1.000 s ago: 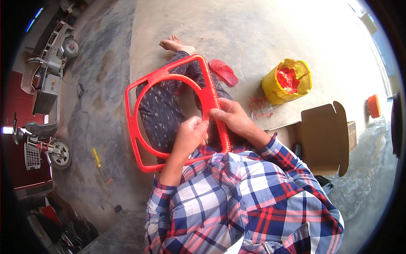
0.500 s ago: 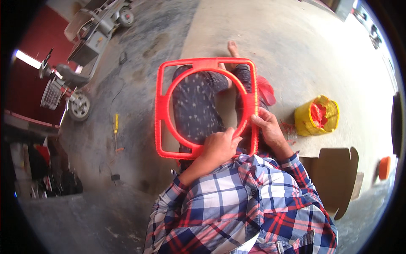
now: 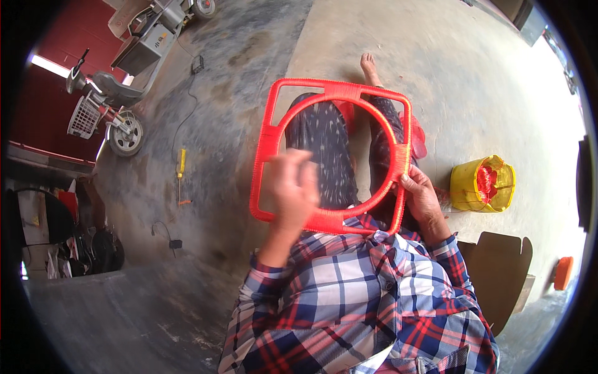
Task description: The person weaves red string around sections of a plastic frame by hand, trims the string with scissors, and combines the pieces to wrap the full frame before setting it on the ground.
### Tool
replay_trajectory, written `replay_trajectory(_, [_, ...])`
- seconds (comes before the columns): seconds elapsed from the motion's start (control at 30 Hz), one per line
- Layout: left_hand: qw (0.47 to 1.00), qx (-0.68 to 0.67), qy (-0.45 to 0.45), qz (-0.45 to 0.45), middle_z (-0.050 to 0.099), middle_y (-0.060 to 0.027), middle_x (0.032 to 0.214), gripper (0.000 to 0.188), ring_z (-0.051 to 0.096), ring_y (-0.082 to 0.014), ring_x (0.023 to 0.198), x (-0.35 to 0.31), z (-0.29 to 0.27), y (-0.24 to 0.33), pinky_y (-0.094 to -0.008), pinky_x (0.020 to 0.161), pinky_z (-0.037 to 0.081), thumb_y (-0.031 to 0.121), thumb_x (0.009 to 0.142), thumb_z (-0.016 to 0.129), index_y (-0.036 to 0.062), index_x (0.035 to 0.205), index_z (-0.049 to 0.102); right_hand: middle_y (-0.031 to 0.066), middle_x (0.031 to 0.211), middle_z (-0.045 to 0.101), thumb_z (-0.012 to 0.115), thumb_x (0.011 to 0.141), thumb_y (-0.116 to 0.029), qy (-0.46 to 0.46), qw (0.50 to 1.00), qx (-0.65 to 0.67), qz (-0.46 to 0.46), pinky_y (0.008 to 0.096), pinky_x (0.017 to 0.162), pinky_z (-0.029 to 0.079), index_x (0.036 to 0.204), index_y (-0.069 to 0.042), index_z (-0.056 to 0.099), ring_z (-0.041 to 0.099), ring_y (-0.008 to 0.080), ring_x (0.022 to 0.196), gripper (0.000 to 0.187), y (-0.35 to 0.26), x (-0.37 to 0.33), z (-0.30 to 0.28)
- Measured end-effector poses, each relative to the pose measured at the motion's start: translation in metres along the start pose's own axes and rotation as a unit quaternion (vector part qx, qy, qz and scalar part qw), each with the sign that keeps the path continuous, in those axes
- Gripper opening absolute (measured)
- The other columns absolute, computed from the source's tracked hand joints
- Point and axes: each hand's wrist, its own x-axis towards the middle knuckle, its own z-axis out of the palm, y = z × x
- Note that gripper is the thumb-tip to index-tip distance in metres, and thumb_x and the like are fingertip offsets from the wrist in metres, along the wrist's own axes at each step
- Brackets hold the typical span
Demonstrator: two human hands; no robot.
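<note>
A red square frame (image 3: pixel 270 143) with rounded corners and a large ring inside lies across my lap, tilted slightly. Red cord or strip looks closely wound around its bars and the joins to the ring. My right hand (image 3: pixel 423 194) pinches the frame's right side near the lower right, thumb on top. Over the frame's lower left hovers my left hand (image 3: pixel 291 193), smeared by motion; I cannot make out whether its fingers hold anything. Dark patterned trousers (image 3: pixel 321 156) show through the ring.
A yellow bucket (image 3: pixel 464 190) with red material inside stands on the floor to the right. Nearer are a cardboard box (image 3: pixel 498 271) and an orange block (image 3: pixel 563 273). Left lie a yellow-handled screwdriver (image 3: pixel 181 163) and a black cable (image 3: pixel 176 244); a scooter (image 3: pixel 118 93) stands beyond.
My left hand has left the lower right of the ring and swung left and up. The frame now sits further right in view and slightly turned; my right hand still holds its side.
</note>
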Motion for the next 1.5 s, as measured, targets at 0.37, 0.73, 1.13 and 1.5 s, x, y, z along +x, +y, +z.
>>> replay_trajectory(0.37, [0.787,-0.405,-0.136,-0.445,0.064,-0.0112,0.093,0.026,0.064,-0.0201,0.081,0.044,-0.044,-0.093,-0.0323,0.074,0.054,0.018,0.091,0.055,-0.0002,0.11,0.053,0.0031,0.092,0.065,0.061,0.09,-0.012,0.011,1.0,-0.008,0.007,0.0247,0.079,0.049,0.105,-0.002,0.059,0.06,0.0113,0.08,0.018,-0.008,-0.011,-0.006])
replay_trajectory(0.73, [0.772,-0.349,-0.117,-0.519,0.066,-0.0104,0.076,0.026,0.064,-0.0226,0.061,0.049,-0.043,-0.089,-0.0279,0.044,0.043,0.032,0.088,0.052,0.0081,0.099,0.058,0.001,0.088,0.064,0.06,0.091,-0.015,0.041,0.998,-0.036,-0.011,0.0222,0.069,0.047,0.104,-0.004,0.06,0.058,0.0089,0.074,0.017,-0.019,-0.011,0.0])
replay_trajectory(1.13, [0.693,-0.475,-0.168,-0.515,0.066,-0.014,0.093,0.033,0.066,-0.0253,0.079,0.058,-0.03,-0.109,-0.0257,0.05,0.046,0.029,0.091,0.055,0.0053,0.113,0.055,0.0,0.093,0.065,0.053,0.094,-0.023,0.122,0.99,-0.02,0.07,0.0256,0.068,0.049,0.112,-0.009,0.058,0.062,0.0101,0.079,0.023,-0.037,0.017,0.002])
replay_trajectory(1.5, [0.933,0.096,-0.333,0.094,0.052,-0.0123,0.111,0.043,0.046,-0.0306,0.107,-0.007,0.0,0.009,-0.0411,0.094,0.037,0.018,0.066,0.077,0.0034,0.103,0.06,0.0006,0.09,0.065,0.054,0.095,-0.021,0.109,0.992,-0.039,0.048,0.0238,0.069,0.045,0.104,-0.007,0.061,0.058,0.0087,0.075,0.018,-0.041,0.035,-0.001])
